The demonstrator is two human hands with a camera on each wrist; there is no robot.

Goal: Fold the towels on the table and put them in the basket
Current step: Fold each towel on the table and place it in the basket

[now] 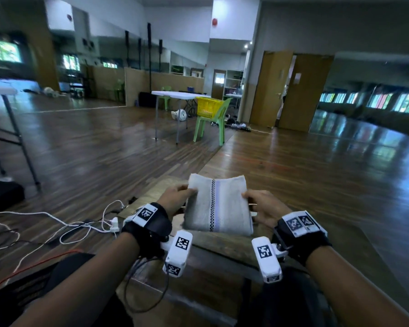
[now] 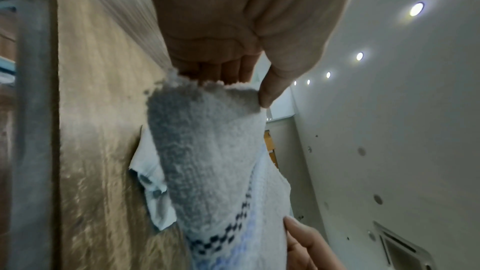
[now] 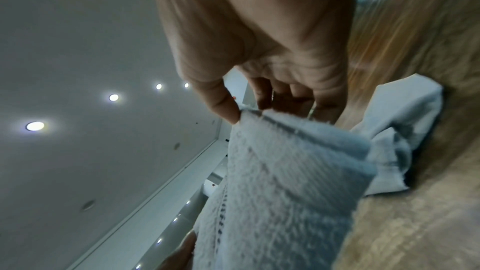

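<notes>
Nearest, the left hand (image 1: 175,197) and the right hand (image 1: 263,206) hold a folded white towel (image 1: 217,206) between them, just above the wooden table (image 1: 213,244). Each hand pinches a side edge: in the wrist views the left thumb (image 2: 270,93) and the right thumb (image 3: 226,108) press the terry cloth against fingers curled behind it. The towel, with its checked dark stripe running away from the person, looks already doubled over, so the folding step seems done or nearly so, and the carry is what remains. A second piece of pale cloth (image 3: 405,122) lies on the table beneath it. Farther off across the wooden floor, a yellow basket (image 1: 208,106) sits on a green chair (image 1: 213,123) beside a white folding table (image 1: 172,94). The next move calls for keeping both pinches firm so the layers do not slip open while the towel is taken to a basket.
</notes>
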